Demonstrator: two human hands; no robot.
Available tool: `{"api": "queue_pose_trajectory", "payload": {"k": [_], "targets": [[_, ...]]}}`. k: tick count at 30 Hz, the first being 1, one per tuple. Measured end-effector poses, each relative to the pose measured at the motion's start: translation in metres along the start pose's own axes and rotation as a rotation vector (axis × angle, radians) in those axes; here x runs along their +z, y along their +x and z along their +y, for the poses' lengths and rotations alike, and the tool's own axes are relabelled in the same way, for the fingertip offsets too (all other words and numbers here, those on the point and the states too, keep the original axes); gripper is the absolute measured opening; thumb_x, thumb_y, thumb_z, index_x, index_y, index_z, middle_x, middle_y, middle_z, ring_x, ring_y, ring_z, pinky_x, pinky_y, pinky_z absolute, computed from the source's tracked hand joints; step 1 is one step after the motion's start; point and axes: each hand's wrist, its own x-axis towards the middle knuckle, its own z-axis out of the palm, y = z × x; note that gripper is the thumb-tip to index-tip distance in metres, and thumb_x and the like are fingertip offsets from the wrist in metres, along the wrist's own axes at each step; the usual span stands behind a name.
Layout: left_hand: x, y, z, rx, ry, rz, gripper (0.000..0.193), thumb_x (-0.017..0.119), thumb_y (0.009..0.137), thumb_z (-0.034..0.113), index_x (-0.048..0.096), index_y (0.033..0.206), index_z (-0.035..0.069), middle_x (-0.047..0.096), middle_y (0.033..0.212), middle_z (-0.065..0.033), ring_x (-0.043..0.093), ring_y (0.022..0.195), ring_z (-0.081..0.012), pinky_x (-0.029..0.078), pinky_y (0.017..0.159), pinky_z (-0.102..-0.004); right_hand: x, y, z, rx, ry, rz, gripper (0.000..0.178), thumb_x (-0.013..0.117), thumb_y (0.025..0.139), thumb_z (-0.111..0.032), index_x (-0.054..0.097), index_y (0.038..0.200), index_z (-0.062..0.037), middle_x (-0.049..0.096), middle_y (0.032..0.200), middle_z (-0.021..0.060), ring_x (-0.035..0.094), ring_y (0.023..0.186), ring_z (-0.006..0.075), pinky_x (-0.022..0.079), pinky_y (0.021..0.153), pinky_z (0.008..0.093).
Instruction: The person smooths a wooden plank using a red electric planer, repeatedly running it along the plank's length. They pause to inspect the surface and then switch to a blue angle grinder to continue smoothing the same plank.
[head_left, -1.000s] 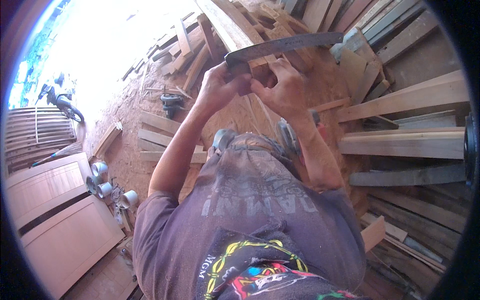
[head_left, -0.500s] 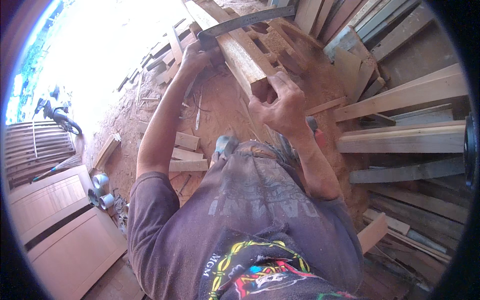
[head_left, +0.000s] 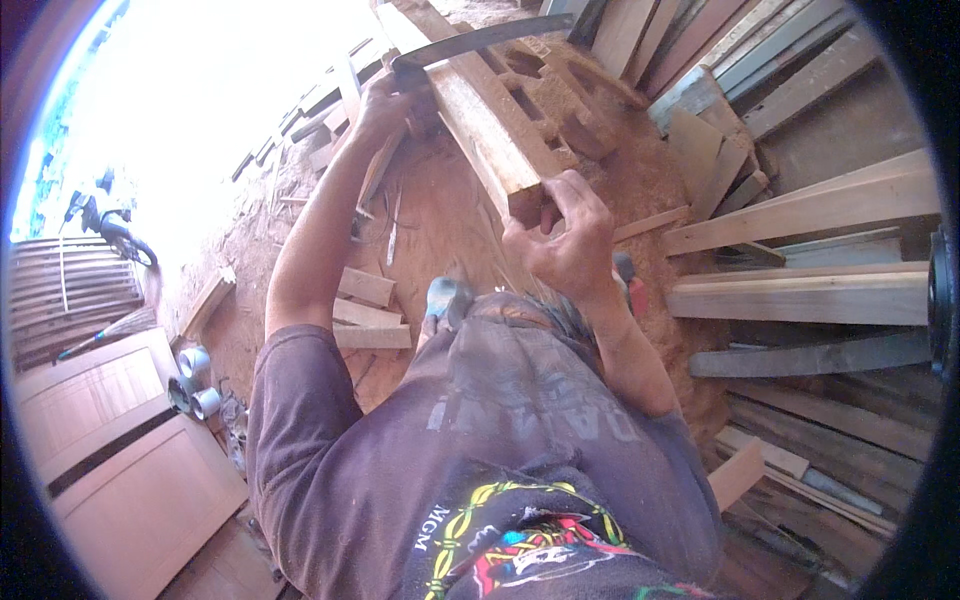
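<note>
A long wooden beam (head_left: 490, 130) runs from the top of the view down toward me, its cut end nearest my body. My right hand (head_left: 570, 230) is closed around that near end, thumb on one side and fingers on the other. Across the beam's upper face lies a long, flat, dark metal blade (head_left: 490, 40); its exact kind I cannot tell. At the blade's left end my left hand (head_left: 385, 105) is closed, gripping beside the beam's left side. Its fingertips are partly hidden.
Hollow, sawdust-covered blocks (head_left: 545, 95) sit beside the beam. Stacked boards (head_left: 800, 300) crowd the right side. Short wood offcuts (head_left: 370, 320) lie on the dusty ground (head_left: 440, 220). Door panels (head_left: 140, 490) and white cups (head_left: 195, 360) are at left; a motorbike (head_left: 115, 225) stands beyond.
My right hand and the beam's near end sit slightly lower in view. The blade appears tilted a little differently, still across the beam. Both grips look the same.
</note>
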Motion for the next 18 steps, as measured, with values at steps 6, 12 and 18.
{"api": "queue_pose_trajectory", "payload": {"k": [6,12,18], "targets": [[-0.004,0.029,-0.013,-0.013,0.176,0.056,0.038,0.084,0.093,0.025,0.079,0.123,0.003,0.080,0.110,-0.0083,0.074,0.095,-0.0170,0.058,0.086,-0.0337,-0.008,-0.001,0.002,0.056,-0.024,-0.027,0.036,0.083,0.072,-0.010,0.071,0.103,0.0038,0.064,0.092,0.0093,0.061,0.066,0.0173,0.051,0.059,0.0316],[0.007,0.028,-0.019,-0.040,0.021,0.020,0.038,0.085,0.093,0.025,0.078,0.123,0.003,0.080,0.109,-0.0080,0.074,0.099,-0.0176,0.057,0.089,-0.0342,-0.006,-0.003,0.014,0.018,-0.056,0.010,0.039,0.084,0.072,-0.010,0.071,0.107,0.0037,0.065,0.094,0.0089,0.062,0.069,0.0178,0.051,0.059,0.0323],[-0.016,0.081,-0.043,-0.032,0.057,0.049,0.034,0.079,0.098,0.020,0.075,0.128,0.005,0.078,0.109,-0.0053,0.073,0.094,-0.0139,0.059,0.081,-0.0340,-0.004,-0.010,0.005,0.104,-0.018,-0.035,0.043,0.086,0.073,-0.008,0.071,0.112,0.0043,0.066,0.096,0.0111,0.062,0.069,0.0190,0.052,0.061,0.0323]]}}
